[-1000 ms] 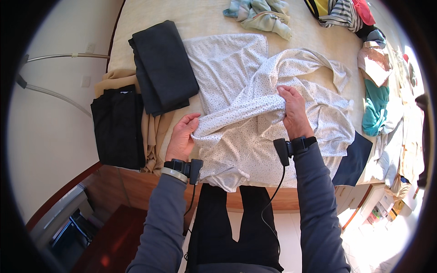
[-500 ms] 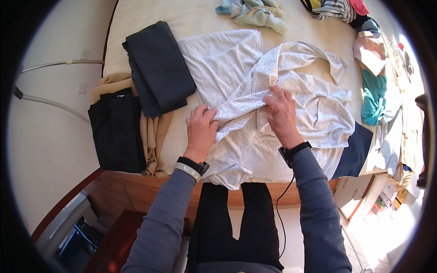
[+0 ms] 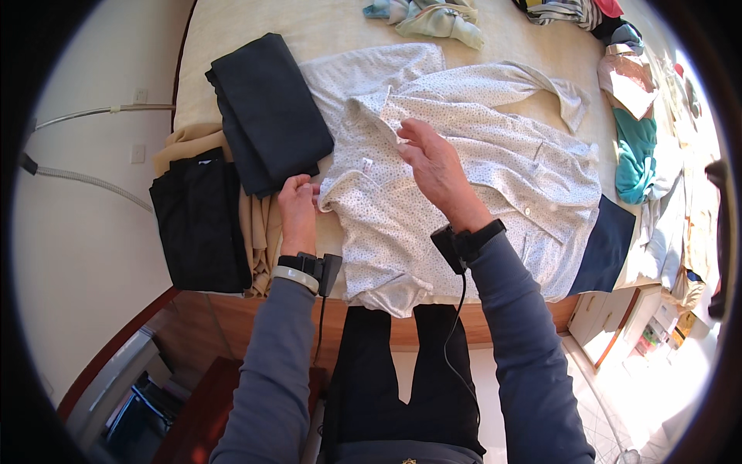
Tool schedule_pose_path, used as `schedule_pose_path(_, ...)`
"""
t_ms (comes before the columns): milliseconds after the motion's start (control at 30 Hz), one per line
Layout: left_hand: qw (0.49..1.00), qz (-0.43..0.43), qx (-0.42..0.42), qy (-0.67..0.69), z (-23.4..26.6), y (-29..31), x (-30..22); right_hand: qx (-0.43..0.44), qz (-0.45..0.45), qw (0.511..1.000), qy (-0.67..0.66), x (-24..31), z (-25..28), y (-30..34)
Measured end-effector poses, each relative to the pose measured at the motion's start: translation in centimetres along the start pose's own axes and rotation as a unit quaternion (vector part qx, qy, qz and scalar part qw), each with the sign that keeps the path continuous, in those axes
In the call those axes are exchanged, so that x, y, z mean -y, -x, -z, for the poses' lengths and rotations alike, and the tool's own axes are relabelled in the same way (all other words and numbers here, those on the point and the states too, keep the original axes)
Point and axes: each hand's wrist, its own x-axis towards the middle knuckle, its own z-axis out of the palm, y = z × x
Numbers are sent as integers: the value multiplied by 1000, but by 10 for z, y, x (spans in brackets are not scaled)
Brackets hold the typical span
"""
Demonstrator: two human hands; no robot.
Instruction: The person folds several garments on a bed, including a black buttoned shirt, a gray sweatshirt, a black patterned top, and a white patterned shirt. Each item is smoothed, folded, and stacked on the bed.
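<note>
A white shirt (image 3: 471, 116) with a small dark speckled print lies spread on the bed, its front partly opened out and one sleeve reaching to the far right. At the shirt's left edge, by the collar, my left hand (image 3: 298, 205) has its fingers curled on the cloth. My right hand (image 3: 434, 166) hovers over the middle of the shirt near the front edge, fingers stretched out and thumb apart. A small button shows on the shirt's right part. Both wrists carry black bands with small dark devices and cables.
Folded dark grey trousers (image 3: 269, 116) lie left of the shirt, beside folded black trousers (image 3: 197, 224) on tan cloth (image 3: 261, 240). A navy cloth (image 3: 607, 247) shows under the shirt's right side. Pale green clothing (image 3: 440, 23) lies beyond; a teal garment (image 3: 635, 158) and other clothes line the right.
The shirt's front and collar have been unfolded and spread leftward. My left hand has moved left to the collar edge; my right hand has shifted left and released the gathered cloth.
</note>
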Motion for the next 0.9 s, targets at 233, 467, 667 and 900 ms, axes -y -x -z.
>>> schedule_pose_path(233, 981, -142, 110, -69, 17, 29, 7, -46, 38, 966, 252, -34, 29, 77)
schedule_pose_path(467, 930, -148, 174, -287, 1, 5, -13, -8, 201, 939, 278, -29, -42, 61)
schedule_pose_path(667, 891, -354, 167, -232, -2, 25, -26, -132, 160, 944, 257, -36, -40, 50)
schedule_pose_path(900, 932, -279, 200, -118, -8, 21, -24, -141, 126, 958, 217, -58, -8, 64)
